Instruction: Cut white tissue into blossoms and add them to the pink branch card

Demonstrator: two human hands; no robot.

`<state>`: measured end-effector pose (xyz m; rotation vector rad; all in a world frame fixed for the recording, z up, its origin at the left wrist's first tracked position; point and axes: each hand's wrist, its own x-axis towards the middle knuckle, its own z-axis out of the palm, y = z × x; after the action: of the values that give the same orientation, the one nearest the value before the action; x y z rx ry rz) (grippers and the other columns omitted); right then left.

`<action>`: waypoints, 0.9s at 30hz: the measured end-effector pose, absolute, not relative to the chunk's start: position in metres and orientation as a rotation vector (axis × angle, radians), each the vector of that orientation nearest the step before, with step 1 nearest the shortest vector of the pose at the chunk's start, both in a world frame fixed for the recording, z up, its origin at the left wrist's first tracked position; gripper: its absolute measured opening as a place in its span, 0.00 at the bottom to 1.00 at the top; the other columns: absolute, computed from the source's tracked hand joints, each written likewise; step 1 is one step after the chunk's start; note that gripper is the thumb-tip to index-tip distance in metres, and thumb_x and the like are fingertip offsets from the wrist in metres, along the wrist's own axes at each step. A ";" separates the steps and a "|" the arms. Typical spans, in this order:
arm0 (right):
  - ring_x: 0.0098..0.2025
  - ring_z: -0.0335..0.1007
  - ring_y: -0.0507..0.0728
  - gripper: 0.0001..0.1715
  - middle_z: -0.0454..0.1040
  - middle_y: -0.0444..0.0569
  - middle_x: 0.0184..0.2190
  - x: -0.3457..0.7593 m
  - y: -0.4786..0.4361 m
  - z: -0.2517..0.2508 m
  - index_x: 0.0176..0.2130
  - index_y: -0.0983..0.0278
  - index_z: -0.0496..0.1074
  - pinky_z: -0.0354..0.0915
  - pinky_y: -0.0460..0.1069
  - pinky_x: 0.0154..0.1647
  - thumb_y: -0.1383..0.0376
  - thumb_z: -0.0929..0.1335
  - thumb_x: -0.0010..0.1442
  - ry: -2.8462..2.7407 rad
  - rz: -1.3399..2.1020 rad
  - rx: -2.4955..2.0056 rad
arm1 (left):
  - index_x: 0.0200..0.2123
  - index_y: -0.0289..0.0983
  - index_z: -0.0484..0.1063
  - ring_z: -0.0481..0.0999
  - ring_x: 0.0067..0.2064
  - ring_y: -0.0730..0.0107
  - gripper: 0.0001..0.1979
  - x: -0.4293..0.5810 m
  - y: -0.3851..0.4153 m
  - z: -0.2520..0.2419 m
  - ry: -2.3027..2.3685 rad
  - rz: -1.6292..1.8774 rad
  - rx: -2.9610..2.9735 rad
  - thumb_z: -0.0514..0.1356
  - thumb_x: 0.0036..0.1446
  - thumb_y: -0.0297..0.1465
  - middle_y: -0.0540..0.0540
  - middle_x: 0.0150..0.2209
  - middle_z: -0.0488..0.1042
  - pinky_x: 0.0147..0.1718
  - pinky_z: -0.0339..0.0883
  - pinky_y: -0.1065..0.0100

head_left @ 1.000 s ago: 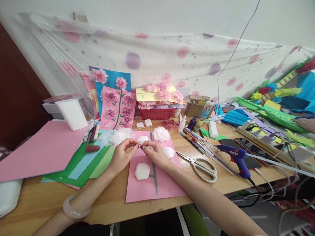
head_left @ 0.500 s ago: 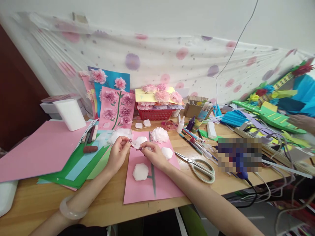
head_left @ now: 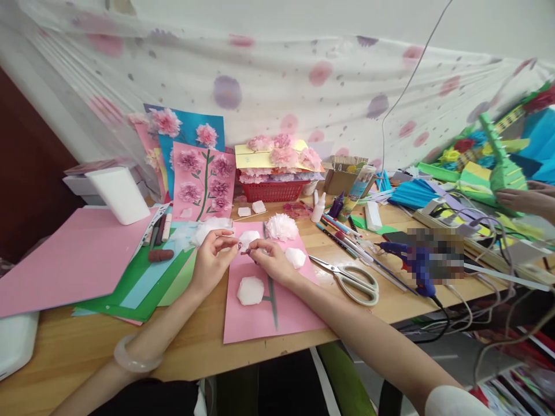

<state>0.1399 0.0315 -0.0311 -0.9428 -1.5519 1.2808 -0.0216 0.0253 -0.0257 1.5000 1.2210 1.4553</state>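
My left hand [head_left: 214, 261] and my right hand [head_left: 273, 260] meet above the pink sheet [head_left: 249, 319], fingertips pinched close together. What they hold between them is too small to make out. On the sheet lie several white paper pieces, one at lower left [head_left: 250, 290] and one at right [head_left: 295, 258], and a fluffy white paper flower [head_left: 281, 226] at the top. A dark green painted stem [head_left: 273, 303] runs down the sheet. Crumpled white tissue [head_left: 210, 230] lies just beyond my left hand.
Scissors [head_left: 353, 281] lie right of the sheet, near a blue glue gun [head_left: 416, 263] with cables. Behind stand a red basket [head_left: 271, 192], a white bottle [head_left: 318, 208] and a pink flower picture [head_left: 203, 185]. Another person's hands [head_left: 526, 199] hold a green paper object [head_left: 503, 164] at far right.
My hands stay close together, with the left fingers slightly shifted. The view has tilted down a little. At far right, the other person's hands have raised a green paper object.
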 end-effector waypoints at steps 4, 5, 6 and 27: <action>0.24 0.55 0.50 0.06 0.63 0.40 0.21 0.140 0.030 -0.029 0.26 0.64 0.67 0.54 0.46 0.28 0.64 0.64 0.51 -1.552 1.300 -0.967 | 0.37 0.37 0.67 0.76 0.38 0.64 0.13 -0.022 0.025 -0.025 1.316 1.452 1.558 0.62 0.48 0.33 0.46 0.33 0.75 0.44 0.66 0.61; 0.23 0.54 0.49 0.07 0.61 0.40 0.20 0.141 0.030 -0.029 0.25 0.64 0.67 0.53 0.46 0.27 0.63 0.63 0.52 -1.551 1.311 -0.979 | 0.37 0.38 0.67 0.76 0.39 0.64 0.13 -0.022 0.024 -0.025 1.325 1.460 1.567 0.62 0.48 0.33 0.46 0.33 0.75 0.44 0.66 0.61; 0.22 0.53 0.49 0.09 0.60 0.39 0.19 0.142 0.030 -0.029 0.24 0.63 0.66 0.52 0.46 0.25 0.62 0.62 0.53 -1.549 1.320 -0.991 | 0.37 0.38 0.67 0.76 0.39 0.64 0.13 -0.022 0.024 -0.024 1.325 1.460 1.578 0.63 0.47 0.33 0.46 0.33 0.75 0.44 0.66 0.61; 0.22 0.53 0.49 0.15 0.60 0.39 0.19 0.141 0.036 -0.036 0.27 0.64 0.67 0.51 0.46 0.25 0.55 0.65 0.55 -1.556 1.259 -1.090 | 0.36 0.36 0.66 0.76 0.36 0.68 0.20 -0.021 0.032 -0.028 1.154 1.570 1.088 0.68 0.40 0.33 0.49 0.31 0.74 0.42 0.68 0.64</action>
<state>0.1413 0.0361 -0.0356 -1.0895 -1.5561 1.2589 -0.0214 0.0324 -0.0278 1.0876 1.1544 1.5703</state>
